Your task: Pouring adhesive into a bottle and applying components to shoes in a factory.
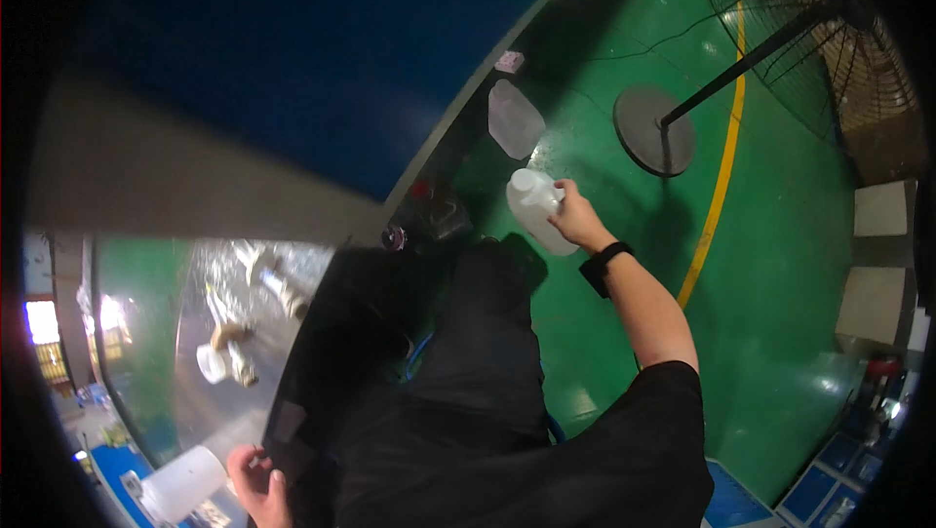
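Note:
My right hand [582,219], with a black band on its wrist, grips a translucent white plastic jug [534,198] by its side handle. The jug is tilted, its white cap toward the upper left, above the green floor. At the lower left my left hand [259,489] has its fingers loosely bent and the thumb apart, with nothing seen between them. Beside it is a white cylindrical container [183,482]; whether the fingertips touch it is hard to tell. Just beyond the held jug, a clear plastic jug-shaped container [514,120] is on the floor.
A blue-topped surface with a grey edge [429,148] fills the upper left. White fittings [226,352] lie on a shiny surface at left. A pedestal fan [655,131] stands at upper right, near a yellow floor line [719,196]. A dark container [447,216] is near my legs.

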Action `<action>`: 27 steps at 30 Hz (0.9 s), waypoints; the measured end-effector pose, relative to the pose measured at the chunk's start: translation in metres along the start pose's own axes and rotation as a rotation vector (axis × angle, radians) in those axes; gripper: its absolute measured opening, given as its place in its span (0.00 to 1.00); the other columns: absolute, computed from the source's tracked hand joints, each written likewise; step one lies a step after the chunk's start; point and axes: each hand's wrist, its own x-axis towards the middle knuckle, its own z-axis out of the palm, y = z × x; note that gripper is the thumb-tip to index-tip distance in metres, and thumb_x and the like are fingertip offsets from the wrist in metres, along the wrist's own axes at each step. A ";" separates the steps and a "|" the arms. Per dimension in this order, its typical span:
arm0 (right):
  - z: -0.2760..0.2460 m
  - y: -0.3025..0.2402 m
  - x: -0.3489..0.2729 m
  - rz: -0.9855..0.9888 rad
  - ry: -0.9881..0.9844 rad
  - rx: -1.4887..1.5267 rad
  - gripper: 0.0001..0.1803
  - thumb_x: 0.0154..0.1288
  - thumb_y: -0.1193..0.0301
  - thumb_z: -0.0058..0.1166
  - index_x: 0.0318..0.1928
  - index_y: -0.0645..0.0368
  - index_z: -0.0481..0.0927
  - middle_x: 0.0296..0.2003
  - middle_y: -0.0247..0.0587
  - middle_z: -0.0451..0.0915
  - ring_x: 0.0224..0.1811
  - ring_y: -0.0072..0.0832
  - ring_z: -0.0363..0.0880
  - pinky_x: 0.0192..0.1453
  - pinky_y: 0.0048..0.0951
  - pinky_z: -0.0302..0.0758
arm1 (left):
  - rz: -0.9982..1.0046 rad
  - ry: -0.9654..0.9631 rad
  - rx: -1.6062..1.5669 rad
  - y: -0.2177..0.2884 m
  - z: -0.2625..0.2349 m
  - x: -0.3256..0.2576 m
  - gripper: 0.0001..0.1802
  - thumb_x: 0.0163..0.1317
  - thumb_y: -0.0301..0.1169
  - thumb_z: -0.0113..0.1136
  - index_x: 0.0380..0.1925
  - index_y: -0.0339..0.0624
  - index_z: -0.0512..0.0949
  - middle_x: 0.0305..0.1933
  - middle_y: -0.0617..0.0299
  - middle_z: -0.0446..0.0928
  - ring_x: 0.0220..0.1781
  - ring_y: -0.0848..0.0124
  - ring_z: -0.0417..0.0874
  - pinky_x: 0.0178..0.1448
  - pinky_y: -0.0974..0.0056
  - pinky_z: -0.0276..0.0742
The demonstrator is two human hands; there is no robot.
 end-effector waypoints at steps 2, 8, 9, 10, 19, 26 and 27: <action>0.032 0.018 0.036 0.037 -0.028 0.007 0.32 0.56 0.76 0.63 0.61 0.63 0.65 0.47 0.67 0.82 0.53 0.59 0.81 0.57 0.50 0.77 | -0.158 -0.006 0.120 0.017 0.009 -0.005 0.19 0.69 0.27 0.60 0.59 0.40 0.74 0.53 0.59 0.76 0.53 0.68 0.75 0.60 0.64 0.72; 0.110 0.029 0.134 0.024 -0.082 -0.089 0.29 0.63 0.74 0.55 0.63 0.65 0.63 0.46 0.65 0.82 0.50 0.58 0.82 0.54 0.51 0.78 | -0.338 -0.004 0.122 0.047 0.029 0.003 0.23 0.69 0.24 0.60 0.63 0.42 0.70 0.54 0.61 0.76 0.54 0.72 0.75 0.59 0.67 0.71; 0.122 0.027 0.146 0.036 -0.121 -0.122 0.28 0.65 0.73 0.52 0.63 0.66 0.63 0.46 0.66 0.82 0.50 0.58 0.82 0.53 0.51 0.78 | -0.336 0.002 0.111 0.050 0.029 0.006 0.24 0.69 0.23 0.60 0.64 0.43 0.69 0.53 0.62 0.76 0.52 0.73 0.74 0.57 0.68 0.71; 0.131 0.028 0.157 0.060 -0.099 -0.119 0.26 0.66 0.73 0.50 0.64 0.64 0.64 0.46 0.65 0.82 0.50 0.57 0.83 0.53 0.51 0.79 | -0.350 0.004 0.108 0.053 0.031 0.009 0.24 0.69 0.21 0.59 0.64 0.44 0.69 0.52 0.63 0.76 0.49 0.74 0.74 0.54 0.70 0.72; 0.202 0.047 0.200 0.110 -0.085 -0.118 0.21 0.73 0.70 0.41 0.64 0.58 0.66 0.45 0.58 0.83 0.50 0.52 0.84 0.53 0.50 0.80 | -0.387 -0.079 0.174 0.088 0.054 0.034 0.30 0.65 0.18 0.58 0.67 0.43 0.65 0.59 0.59 0.72 0.53 0.71 0.75 0.56 0.67 0.74; 0.153 0.045 0.194 -0.035 0.268 -0.178 0.17 0.65 0.69 0.53 0.53 0.59 0.79 0.45 0.55 0.82 0.48 0.50 0.82 0.53 0.50 0.79 | -0.372 -0.156 0.099 0.077 0.056 0.055 0.37 0.64 0.18 0.59 0.72 0.41 0.60 0.63 0.55 0.69 0.60 0.66 0.74 0.58 0.62 0.75; 0.142 0.042 0.188 -0.081 0.329 -0.142 0.17 0.63 0.70 0.55 0.52 0.60 0.81 0.45 0.54 0.82 0.47 0.50 0.82 0.53 0.50 0.79 | -0.429 -0.164 0.055 0.072 0.054 0.056 0.36 0.64 0.20 0.60 0.72 0.41 0.61 0.65 0.53 0.70 0.61 0.63 0.74 0.60 0.60 0.75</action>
